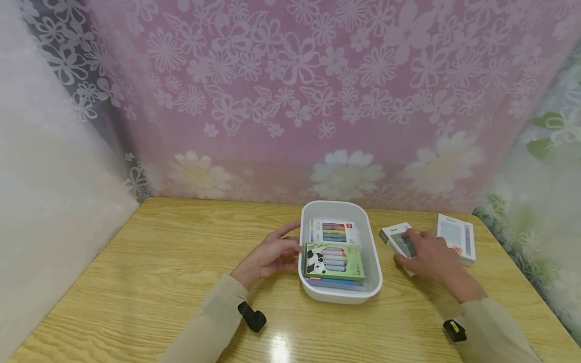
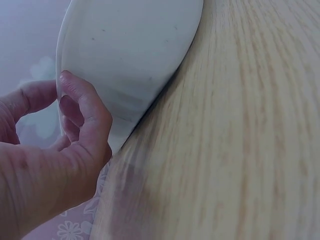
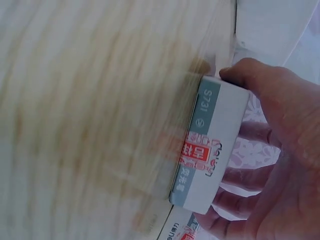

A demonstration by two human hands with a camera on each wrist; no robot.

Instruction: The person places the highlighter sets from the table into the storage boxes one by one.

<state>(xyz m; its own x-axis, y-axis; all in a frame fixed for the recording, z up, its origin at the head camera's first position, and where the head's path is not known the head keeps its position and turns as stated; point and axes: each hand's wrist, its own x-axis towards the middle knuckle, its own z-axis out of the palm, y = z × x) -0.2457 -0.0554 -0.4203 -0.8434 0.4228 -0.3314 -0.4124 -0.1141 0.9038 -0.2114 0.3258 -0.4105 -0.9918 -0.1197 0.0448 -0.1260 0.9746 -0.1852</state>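
A white plastic bin [image 1: 313,296] stands mid-table with a green panda-printed box [image 1: 351,267] of colour sticks, a white box [image 1: 324,232] of colour sticks and a flat blue pack [image 1: 338,284] in it. At its left side, my left hand [image 1: 277,254] touches the bin with loosely bent fingers, the thumb tip at the rim and other fingertips against the outer wall. To the right of the bin, my right hand [image 1: 431,257] grips a white and grey highlighter box [image 3: 215,145] between thumb and fingers. The box shows a red print and "S731" on its end, and appears tilted.
Another white box [image 1: 467,242] with a clear window lies just beyond my right hand, near the table's right edge. Behind the wooden table [image 1: 181,242] hangs a pink floral curtain [image 1: 272,116], with pale curtains at both sides.
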